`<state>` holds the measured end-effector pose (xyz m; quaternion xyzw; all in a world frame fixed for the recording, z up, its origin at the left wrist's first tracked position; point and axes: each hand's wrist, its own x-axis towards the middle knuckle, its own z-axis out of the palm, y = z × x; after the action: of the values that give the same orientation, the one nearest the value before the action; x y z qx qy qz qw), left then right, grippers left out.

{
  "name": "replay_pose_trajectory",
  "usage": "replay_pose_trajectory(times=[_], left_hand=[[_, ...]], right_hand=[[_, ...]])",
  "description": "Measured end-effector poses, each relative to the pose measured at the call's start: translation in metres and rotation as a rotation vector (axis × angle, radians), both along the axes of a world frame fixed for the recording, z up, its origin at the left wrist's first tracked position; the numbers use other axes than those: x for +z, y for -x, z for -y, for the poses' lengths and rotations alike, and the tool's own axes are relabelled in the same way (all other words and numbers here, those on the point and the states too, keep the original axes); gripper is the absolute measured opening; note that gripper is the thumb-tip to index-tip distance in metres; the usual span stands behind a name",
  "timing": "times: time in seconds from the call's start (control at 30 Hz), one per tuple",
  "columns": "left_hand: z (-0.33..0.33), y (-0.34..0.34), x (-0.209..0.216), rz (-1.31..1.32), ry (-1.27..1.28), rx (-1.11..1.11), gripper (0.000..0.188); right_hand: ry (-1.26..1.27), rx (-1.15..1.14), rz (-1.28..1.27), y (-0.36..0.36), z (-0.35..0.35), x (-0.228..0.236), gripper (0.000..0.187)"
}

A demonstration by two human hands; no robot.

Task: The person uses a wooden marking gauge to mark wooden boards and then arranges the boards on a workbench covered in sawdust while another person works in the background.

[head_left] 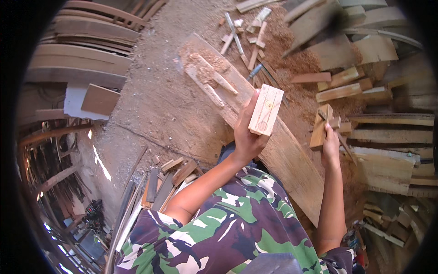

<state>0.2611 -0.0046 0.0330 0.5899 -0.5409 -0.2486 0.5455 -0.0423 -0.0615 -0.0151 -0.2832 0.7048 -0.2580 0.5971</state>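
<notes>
We see the left hand (246,132) raised with its fingers wrapped around a pale rectangular block of wood (266,110), gripping it from the left side and from below so that the broad face, with a faint reddish pencil mark on it, turns toward us. The block is held up in the air above a long, wide wooden plank (283,155) that lies slanted across the dirt floor (155,100). The right hand (331,145) is closed around a darker, brown wooden piece with a notched upper end (320,126), held upright just off the plank's right edge and well apart from the pale block. At the far end of the plank lie a few thin wooden strips (211,84) and a heap of sawdust (207,61). Beyond that end, a blue-handled chisel (254,71) rests among short offcuts (255,34) and reddish shavings. Stacked boards (388,123) fill the floor on the right, curved wooden planks (82,55) are piled on the left, and a small bunch of sticks (169,178) lies near the plank's near left side. Both forearms come out of a camouflage-patterned shirt (228,228).
</notes>
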Motion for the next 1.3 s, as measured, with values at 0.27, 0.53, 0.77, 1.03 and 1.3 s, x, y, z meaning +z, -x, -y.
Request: replay_pose_trajectory(times=[0.27,0.53,0.77,1.03,1.3], left_hand=[[-0.087,0.019,0.021,-0.035,-0.081,0.346,0.052],[-0.292,-0.015,-0.118,-0.017,-0.608,0.368,0.050],[-0.265,0.041,-0.132,0.313,-0.670,0.111,0.048],[-0.195,0.028,-0.143,0.401,-0.505,0.089,0.115],[-0.037,0.051,-0.167,0.316,-0.530,-0.051,0.087]], right_hand=[[0.127,-0.045,0.002,0.004,-0.089,-0.014,0.046],[0.104,0.004,0.038,0.021,-0.180,-0.054,0.049],[-0.015,0.048,0.127,0.019,-0.192,-0.048,0.051],[0.125,-0.155,0.055,0.030,-0.165,-0.056,0.045],[-0.115,-0.150,0.067,0.007,-0.089,-0.029,0.042]])
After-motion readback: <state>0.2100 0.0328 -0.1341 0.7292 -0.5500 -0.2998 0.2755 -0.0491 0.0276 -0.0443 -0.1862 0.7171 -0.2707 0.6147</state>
